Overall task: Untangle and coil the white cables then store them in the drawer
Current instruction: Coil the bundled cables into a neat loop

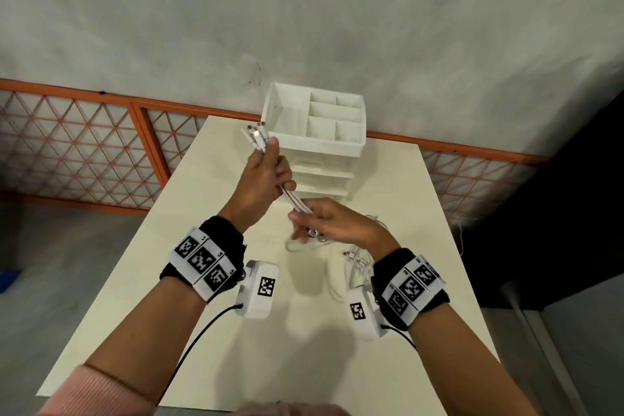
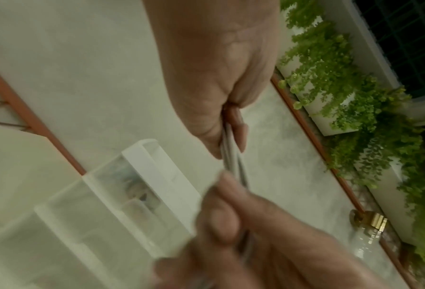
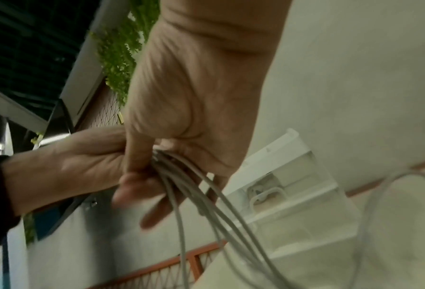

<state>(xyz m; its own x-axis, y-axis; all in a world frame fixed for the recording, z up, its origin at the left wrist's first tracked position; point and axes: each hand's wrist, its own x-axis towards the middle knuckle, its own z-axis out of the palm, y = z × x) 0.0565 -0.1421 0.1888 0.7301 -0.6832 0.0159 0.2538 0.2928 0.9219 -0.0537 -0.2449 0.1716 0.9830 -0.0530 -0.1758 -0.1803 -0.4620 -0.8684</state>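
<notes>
My left hand (image 1: 270, 172) is raised above the table and grips a bundle of white cables (image 1: 293, 201). Their plug ends (image 1: 255, 134) stick out above its fist. Just below, my right hand (image 1: 317, 221) pinches the same strands, which fall in loose loops (image 1: 305, 246) to the table. In the left wrist view the left hand (image 2: 213, 109) clamps the cables (image 2: 231, 156) against its palm. The right wrist view shows the right hand (image 3: 179, 121) with several strands (image 3: 206, 205) running out between thumb and fingers. The white drawer unit (image 1: 351, 147) stands behind the hands with its drawers (image 1: 324, 176) closed.
The cream table (image 1: 209, 331) is narrow, with its side edges near both forearms. More loose white cable (image 1: 354, 268) lies beside my right wrist. An orange lattice fence (image 1: 84, 142) runs behind the table. The unit's top tray (image 1: 270, 108) is open with dividers.
</notes>
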